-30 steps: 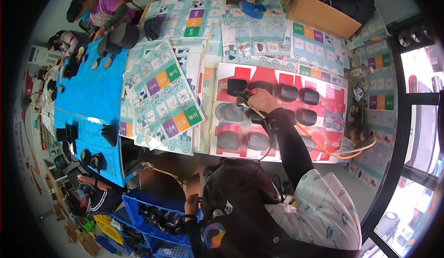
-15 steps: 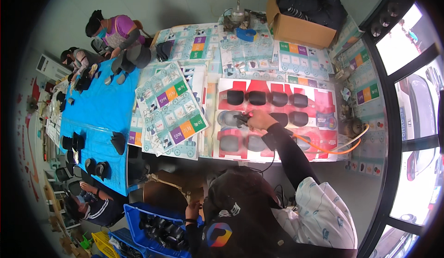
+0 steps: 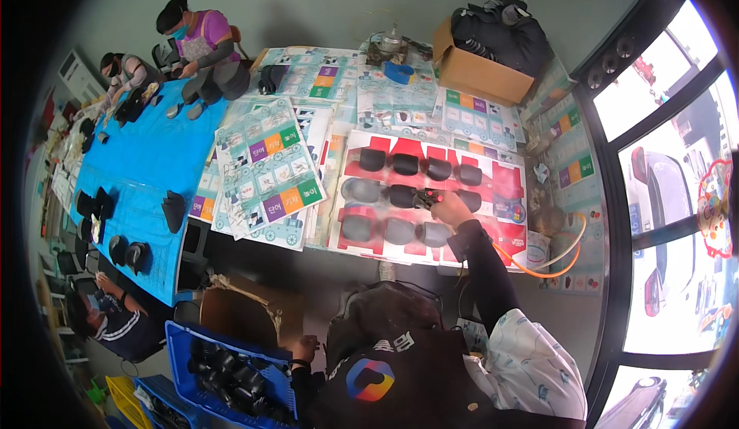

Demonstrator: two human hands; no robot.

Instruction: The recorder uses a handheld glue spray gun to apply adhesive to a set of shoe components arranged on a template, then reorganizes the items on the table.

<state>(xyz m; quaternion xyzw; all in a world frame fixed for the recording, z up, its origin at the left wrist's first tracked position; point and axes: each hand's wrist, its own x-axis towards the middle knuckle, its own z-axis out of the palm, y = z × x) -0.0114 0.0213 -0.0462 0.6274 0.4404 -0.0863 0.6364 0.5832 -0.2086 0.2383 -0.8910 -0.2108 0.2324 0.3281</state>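
Observation:
My right hand (image 3: 453,208) is closed around a small dark spray gun (image 3: 426,198), held over the middle row of curved black pieces. One such piece, a black cap-like shape (image 3: 402,196), lies just left of the nozzle. The pieces rest in rows on a red and white printed sheet (image 3: 504,233). The front-row pieces, like this one (image 3: 356,228), look duller and greyer than the back-row ones (image 3: 405,164). Low beside the blue crate, my left hand (image 3: 305,347) has its fingers curled in, with nothing visible in them.
An orange hose (image 3: 550,274) loops at the table's right end. Behind stands a cardboard box (image 3: 481,73) of dark items. A blue crate (image 3: 181,375) of black pieces is low at left. Other people work around the blue-covered table (image 3: 146,171).
My right hand and the spray gun have moved rightward along the middle row, uncovering the second piece there. The whole view has shifted slightly.

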